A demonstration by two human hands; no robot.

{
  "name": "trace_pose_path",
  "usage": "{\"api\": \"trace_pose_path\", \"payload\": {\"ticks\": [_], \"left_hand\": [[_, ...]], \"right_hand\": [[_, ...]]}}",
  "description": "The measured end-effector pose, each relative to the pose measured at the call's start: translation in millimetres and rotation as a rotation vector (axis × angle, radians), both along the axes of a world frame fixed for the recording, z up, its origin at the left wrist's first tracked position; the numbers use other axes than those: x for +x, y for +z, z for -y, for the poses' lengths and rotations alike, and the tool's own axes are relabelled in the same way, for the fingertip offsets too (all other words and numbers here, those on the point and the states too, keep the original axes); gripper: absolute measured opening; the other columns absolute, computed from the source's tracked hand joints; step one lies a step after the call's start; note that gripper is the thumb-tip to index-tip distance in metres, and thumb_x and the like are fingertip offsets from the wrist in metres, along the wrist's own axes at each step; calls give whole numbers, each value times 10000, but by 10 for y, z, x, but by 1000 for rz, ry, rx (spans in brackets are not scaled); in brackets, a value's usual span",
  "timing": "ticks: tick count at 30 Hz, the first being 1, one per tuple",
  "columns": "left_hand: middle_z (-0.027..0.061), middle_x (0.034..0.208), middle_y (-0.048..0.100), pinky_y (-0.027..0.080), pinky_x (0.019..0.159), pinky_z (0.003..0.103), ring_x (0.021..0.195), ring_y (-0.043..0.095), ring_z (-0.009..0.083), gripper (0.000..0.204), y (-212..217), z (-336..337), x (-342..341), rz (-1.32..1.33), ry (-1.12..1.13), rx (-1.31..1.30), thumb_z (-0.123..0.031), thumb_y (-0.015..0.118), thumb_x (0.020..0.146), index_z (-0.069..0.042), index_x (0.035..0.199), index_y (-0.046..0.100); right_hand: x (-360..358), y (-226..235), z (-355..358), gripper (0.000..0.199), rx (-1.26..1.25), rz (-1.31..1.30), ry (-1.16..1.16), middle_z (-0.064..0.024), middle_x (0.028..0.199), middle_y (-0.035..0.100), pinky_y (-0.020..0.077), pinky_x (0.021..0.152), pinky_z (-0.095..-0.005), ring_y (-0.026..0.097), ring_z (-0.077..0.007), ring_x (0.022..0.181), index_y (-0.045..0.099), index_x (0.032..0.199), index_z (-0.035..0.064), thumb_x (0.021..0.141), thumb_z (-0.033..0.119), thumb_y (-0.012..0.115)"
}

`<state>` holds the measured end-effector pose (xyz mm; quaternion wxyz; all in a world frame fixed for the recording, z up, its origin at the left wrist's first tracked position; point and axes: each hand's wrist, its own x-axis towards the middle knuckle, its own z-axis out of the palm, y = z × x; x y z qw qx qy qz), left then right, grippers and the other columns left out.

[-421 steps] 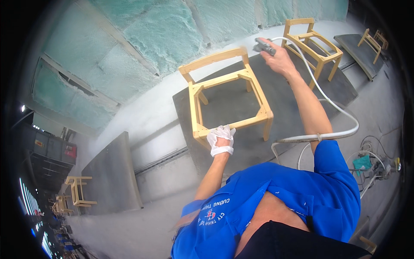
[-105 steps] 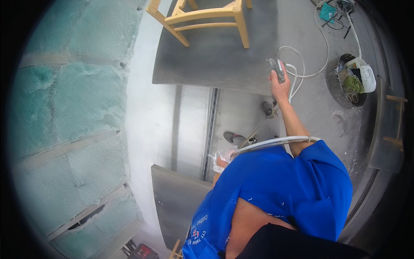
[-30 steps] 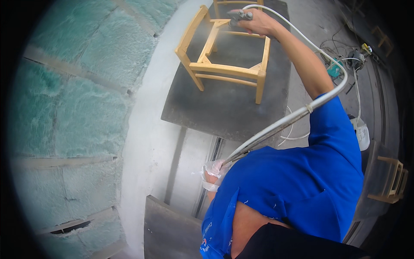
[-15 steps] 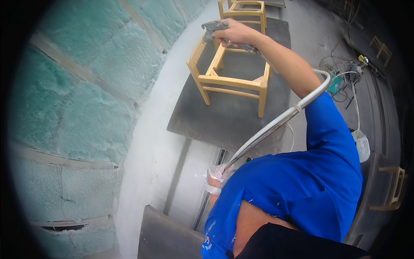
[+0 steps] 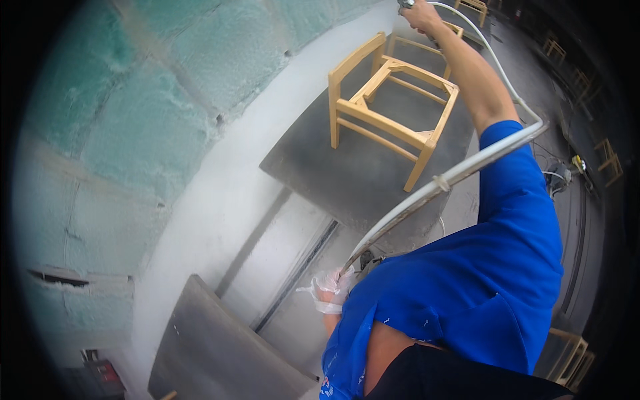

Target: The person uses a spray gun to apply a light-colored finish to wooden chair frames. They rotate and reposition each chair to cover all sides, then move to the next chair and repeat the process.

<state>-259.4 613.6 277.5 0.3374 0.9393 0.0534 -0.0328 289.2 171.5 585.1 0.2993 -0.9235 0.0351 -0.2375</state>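
Observation:
A wooden chair frame (image 5: 385,123) without a seat stands on a dark board (image 5: 313,160). My right hand (image 5: 423,17) reaches over its far side at the top edge, closed around a metal spray gun (image 5: 406,4) that is partly cut off. From up there a pale hose (image 5: 469,167) curves along my right arm and down to my left hand (image 5: 331,288). That hand wears a clear plastic glove and is closed on the hose near my waist.
Pale green, padded-looking panels (image 5: 143,133) line the left side. Another dark board (image 5: 213,347) lies at the lower left. More chair frames (image 5: 472,9) stand at the back and along the right. Cables and equipment (image 5: 563,177) lie on the floor at right.
My right hand has moved up and away with the spray gun, from the chair's backrest to beyond the chair. The view has shifted, and the chair now appears turned and further right.

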Motion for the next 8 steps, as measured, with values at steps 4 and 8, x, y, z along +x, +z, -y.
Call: {"api": "trace_pose_path", "payload": {"ticks": [4,8], "left_hand": [[156,870,757,519,752,525,841,705,381,352,128,-54,-136,24,-113,-89,-488,738,895,-171,1010,836],[151,956,772,538,814,513,915,727,373,386,261,-87,-341,70,-264,-34,-480,761,886,-174,1113,823]], "right_hand": [[-716,213,-551,344,-690,51,473,-92,790,720,538,616,-342,659,-204,676,730,1198,116,931,324,667],[-2501,763,-1383,405,-205,-420,207,-98,1006,781,574,797,-387,719,-218,845,768,1192,147,918,445,759]]}}
